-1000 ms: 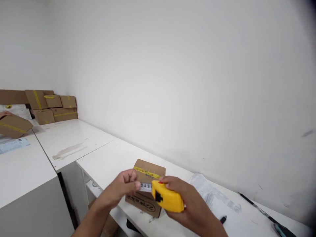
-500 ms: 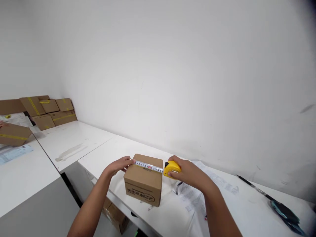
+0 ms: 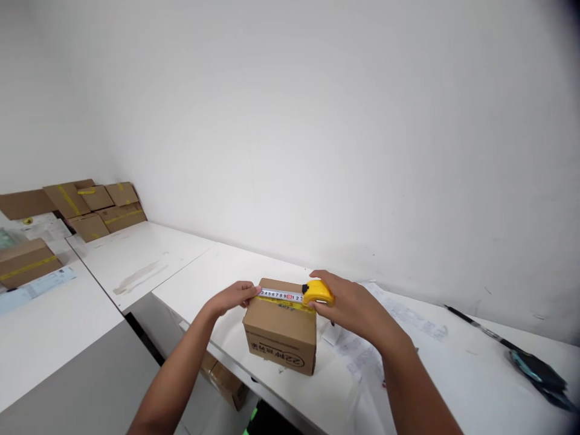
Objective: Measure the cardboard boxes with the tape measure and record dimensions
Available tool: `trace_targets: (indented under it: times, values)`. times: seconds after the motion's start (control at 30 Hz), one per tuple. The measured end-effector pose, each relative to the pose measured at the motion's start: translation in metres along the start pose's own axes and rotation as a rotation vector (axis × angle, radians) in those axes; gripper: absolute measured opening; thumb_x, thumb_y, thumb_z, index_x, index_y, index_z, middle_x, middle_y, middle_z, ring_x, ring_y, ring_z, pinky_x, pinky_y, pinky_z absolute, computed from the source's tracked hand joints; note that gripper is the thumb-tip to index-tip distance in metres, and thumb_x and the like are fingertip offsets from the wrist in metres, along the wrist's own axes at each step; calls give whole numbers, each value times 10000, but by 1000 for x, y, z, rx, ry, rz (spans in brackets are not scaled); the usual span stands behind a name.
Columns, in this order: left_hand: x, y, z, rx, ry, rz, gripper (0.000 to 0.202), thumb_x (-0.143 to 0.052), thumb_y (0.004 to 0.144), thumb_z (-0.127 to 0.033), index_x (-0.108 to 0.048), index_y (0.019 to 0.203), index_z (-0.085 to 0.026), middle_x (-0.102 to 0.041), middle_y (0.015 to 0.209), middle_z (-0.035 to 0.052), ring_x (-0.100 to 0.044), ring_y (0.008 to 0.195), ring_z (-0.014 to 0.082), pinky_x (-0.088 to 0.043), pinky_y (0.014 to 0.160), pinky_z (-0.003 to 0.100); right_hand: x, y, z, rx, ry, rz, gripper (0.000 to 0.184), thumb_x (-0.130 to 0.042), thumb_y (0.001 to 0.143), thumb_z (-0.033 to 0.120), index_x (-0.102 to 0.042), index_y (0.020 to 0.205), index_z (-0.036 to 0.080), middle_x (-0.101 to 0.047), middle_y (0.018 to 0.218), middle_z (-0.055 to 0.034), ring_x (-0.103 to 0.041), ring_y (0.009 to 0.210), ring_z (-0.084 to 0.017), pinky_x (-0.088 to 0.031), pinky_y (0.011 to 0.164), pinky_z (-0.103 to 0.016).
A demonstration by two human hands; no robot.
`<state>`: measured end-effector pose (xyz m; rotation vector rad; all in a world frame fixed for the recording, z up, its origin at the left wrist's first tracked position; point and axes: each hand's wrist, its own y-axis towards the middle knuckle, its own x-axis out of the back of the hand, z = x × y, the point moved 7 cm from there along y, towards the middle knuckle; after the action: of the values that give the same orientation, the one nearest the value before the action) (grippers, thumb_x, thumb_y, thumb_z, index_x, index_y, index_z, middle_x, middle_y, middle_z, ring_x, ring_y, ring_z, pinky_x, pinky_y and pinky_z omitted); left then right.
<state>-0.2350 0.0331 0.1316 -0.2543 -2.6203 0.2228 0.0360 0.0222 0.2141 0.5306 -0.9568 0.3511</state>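
Observation:
A small brown cardboard box (image 3: 280, 329) with dark printing on its front stands on the white table. Across its top stretches the white blade (image 3: 281, 295) of a tape measure, just over a strip of yellow tape (image 3: 294, 305). My left hand (image 3: 238, 296) pinches the blade's end at the box's left top edge; the very tip is hidden by the fingers. The yellow tape measure (image 3: 318, 293) is gripped in my right hand (image 3: 347, 302), its case resting at or just above the right end of the box top; contact cannot be made out.
Sheets of printed paper (image 3: 362, 350) lie right of the box. Farther right is a dark tool with a long thin handle (image 3: 537, 368). Several taped cartons (image 3: 120, 216) are stacked at the far left, another carton (image 3: 27, 263) nearer. Below the table edge sits a box (image 3: 226, 383).
The tape case has moved from beside the box's right edge to over its top, and less blade shows. The view has shifted. A person's hand at the far left is gone from the carton there.

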Motion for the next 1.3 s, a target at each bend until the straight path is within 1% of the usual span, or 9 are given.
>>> trace_targets:
  times: [0.07, 0.2, 0.33, 0.47, 0.63, 0.77, 1.0, 1.17, 1.3]
  values:
    - [11, 5, -18, -45, 33, -41, 521, -579, 753, -689, -547, 750, -169, -572, 723, 14, -546, 720, 161, -431, 709, 300, 4, -8, 8, 46, -21, -54, 442, -494, 859, 364, -482, 1295, 289, -659, 1146, -27, -653, 848, -207, -474, 669, -300]
    - [23, 30, -57, -99, 75, -126, 486, -558, 786, -660, -565, 788, -174, -625, 798, 62, -578, 834, 202, -450, 757, 330, 9, -32, 32, 152, -104, -148, 360, -415, 915, 352, -534, 1250, 295, -590, 1304, -60, -656, 692, -165, -494, 571, -302]
    - [-4, 62, -76, -80, 194, -107, 455, -476, 845, -618, -574, 818, -174, -658, 900, 93, -589, 877, 223, -447, 780, 343, 0, -55, 62, 316, -224, -173, 264, -408, 899, 247, -618, 1057, 228, -607, 1292, -108, -627, 587, -143, -455, 505, -279]
    - [-47, 71, -75, -43, 556, 1, 464, -398, 864, -608, -592, 844, -186, -670, 1010, 115, -594, 919, 266, -419, 830, 380, -22, -63, 82, 381, -260, -95, 130, -478, 864, 244, -600, 855, 199, -691, 997, -80, -588, 537, -137, -412, 480, -257]
    - [-72, 53, -82, -142, 741, 27, 472, -271, 924, -563, -597, 921, -222, -675, 1006, 92, -597, 912, 262, -395, 795, 351, -44, -58, 95, 338, -252, -66, 221, -552, 884, 390, -597, 904, 175, -662, 1023, -129, -633, 693, -208, -478, 565, -308]
    - [-74, 44, -86, -186, 729, 27, 457, -290, 928, -555, -611, 876, -234, -677, 919, 54, -594, 851, 233, -386, 741, 314, -50, -58, 101, 348, -161, 52, 351, -657, 823, 462, -580, 986, 161, -619, 1137, -164, -638, 887, -272, -526, 699, -383]
    - [-74, 44, -82, -275, 655, 49, 439, -407, 892, -563, -702, 883, -239, -712, 933, 12, -605, 862, 211, -405, 747, 288, -43, -63, 89, 344, -17, 178, 461, -711, 783, 318, -532, 1183, 173, -493, 1381, -178, -603, 1081, -306, -510, 845, -423]
    - [-72, 42, -81, -262, 599, 43, 448, -435, 879, -575, -726, 926, -238, -722, 966, 13, -612, 896, 210, -413, 752, 278, -48, -48, 80, 147, -60, 168, 620, -686, 788, 450, -461, 1280, 148, -626, 1116, -150, -642, 937, -306, -499, 742, -396]
    - [-70, 38, -82, -236, 577, 20, 418, -458, 871, -563, -725, 933, -248, -722, 998, 9, -614, 922, 211, -420, 768, 279, -50, -41, 82, 183, -190, 137, 544, -646, 803, 507, -520, 1182, 139, -643, 976, -118, -645, 789, -273, -462, 639, -345]
